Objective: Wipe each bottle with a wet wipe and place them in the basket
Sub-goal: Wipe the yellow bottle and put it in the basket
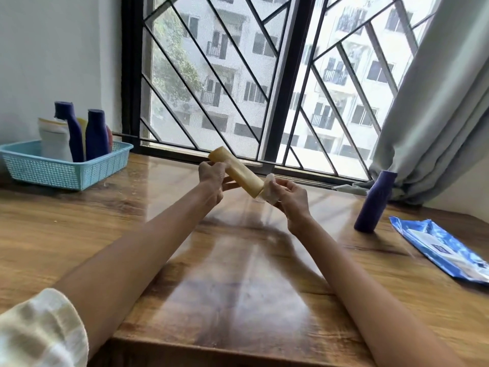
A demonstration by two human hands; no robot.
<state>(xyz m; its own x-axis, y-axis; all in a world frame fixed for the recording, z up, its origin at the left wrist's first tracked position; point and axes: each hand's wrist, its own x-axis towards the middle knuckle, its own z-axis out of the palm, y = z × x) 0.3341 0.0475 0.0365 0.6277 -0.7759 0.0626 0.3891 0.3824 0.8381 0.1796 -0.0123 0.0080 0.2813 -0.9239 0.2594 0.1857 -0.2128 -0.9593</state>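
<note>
Above the wooden table [79, 234], the left hand [211, 178] grips a yellowish bottle [238, 172] near its upper end, fingers curled round it, so that the bottle lies tilted in the air with its far end toward the window [238, 75] and its near end pointing down to the right. The right hand [291, 194] pinches a white wet wipe [270, 190] and holds it against the lower end of that bottle, the wipe bunched around the tip. At the far left of the table stands a light blue basket [60, 170], which holds several upright bottles: two dark blue bottles [96, 133], a white one [54, 140], and a glimpse of others behind them that are too hidden to tell apart. To the right, well apart from the hands, one more dark blue bottle [375, 202] stands upright on the table near the grey curtain [436, 115]. Just beside it, nearer the table's right edge, lies a flat blue pack of wipes [444, 250]. A pale checked sleeve [37, 329] shows at the lower left.
</note>
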